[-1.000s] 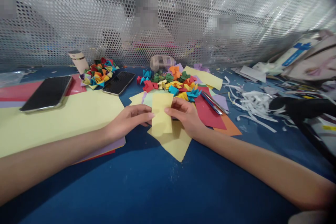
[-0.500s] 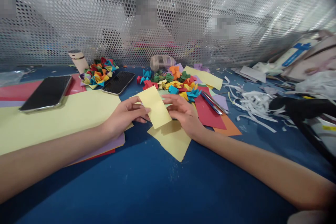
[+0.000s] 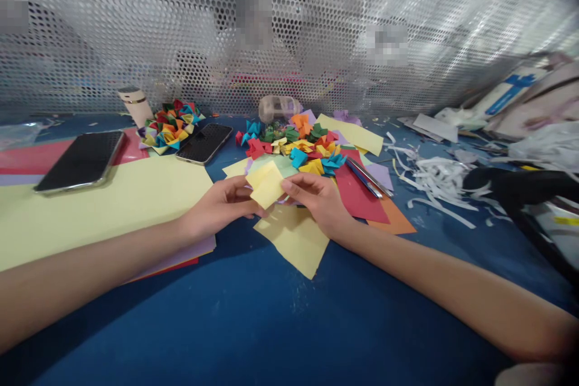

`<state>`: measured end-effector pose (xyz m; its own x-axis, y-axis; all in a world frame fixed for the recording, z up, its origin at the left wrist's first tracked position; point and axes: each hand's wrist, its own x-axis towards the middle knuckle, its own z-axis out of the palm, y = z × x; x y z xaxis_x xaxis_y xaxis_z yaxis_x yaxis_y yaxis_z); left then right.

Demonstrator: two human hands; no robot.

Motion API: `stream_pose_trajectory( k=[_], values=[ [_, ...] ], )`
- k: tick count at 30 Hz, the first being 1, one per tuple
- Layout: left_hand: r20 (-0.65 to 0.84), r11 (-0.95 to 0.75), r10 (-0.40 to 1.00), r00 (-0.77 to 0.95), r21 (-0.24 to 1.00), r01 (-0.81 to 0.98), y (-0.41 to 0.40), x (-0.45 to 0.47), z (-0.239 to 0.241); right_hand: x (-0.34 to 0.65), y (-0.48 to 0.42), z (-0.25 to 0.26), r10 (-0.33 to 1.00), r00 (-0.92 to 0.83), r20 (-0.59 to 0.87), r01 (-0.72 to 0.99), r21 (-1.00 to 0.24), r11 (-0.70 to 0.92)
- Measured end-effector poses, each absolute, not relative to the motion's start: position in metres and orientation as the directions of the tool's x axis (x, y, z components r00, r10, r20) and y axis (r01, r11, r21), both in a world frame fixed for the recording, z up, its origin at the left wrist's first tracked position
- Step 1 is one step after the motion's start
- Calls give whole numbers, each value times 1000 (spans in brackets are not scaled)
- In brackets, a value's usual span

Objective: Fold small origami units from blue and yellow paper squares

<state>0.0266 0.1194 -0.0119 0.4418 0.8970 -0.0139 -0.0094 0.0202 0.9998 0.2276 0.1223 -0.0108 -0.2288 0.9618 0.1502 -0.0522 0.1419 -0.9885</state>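
Between my hands is a small piece of yellow paper (image 3: 268, 186), bent over on itself and raised above the table. My left hand (image 3: 224, 204) is closed on its left and lower edge, with some fingertips hidden behind it. The thumb of my right hand (image 3: 320, 200) presses on the right side of the paper, its fingers curled behind. Under my hands a flat yellow sheet (image 3: 301, 241) lies on the blue table (image 3: 253, 319). Just beyond is a pile of folded paper pieces (image 3: 307, 148) in several colours.
On the left, a large yellow sheet (image 3: 104, 208) lies over coloured paper, with a phone (image 3: 81, 160) on it. Another phone (image 3: 205, 143) rests near an origami cluster (image 3: 172, 126). Right are pens (image 3: 365, 178), red paper (image 3: 357, 196) and white paper strips (image 3: 441, 181). A perforated metal panel (image 3: 316, 30) stands behind.
The yellow paper has gone from an upright flat strip to a smaller bent-over shape. My right thumb has come onto its face, and my left hand has shifted slightly lower.
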Motion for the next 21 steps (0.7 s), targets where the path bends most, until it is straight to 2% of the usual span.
stream_pose_trajectory(
  k=[4,8,15,18,21],
  values=[
    [0,-20,872,489,999,37,119,27,-14,226,123,-13,976,-169,137,-51,-990,131],
    [0,-68,847,532,992,109,117,27,-13,227,124,-15,965,-193,174,-22,-985,173],
    [51,-68,788,613,998,5,113,22,-7,231,122,-12,937,-265,226,90,-962,257],
    [49,-61,808,587,998,0,114,21,-6,231,122,-13,927,-307,216,100,-961,257],
    [23,-93,843,537,990,104,115,23,-8,230,120,-13,909,-382,169,125,-965,232]
  ],
)
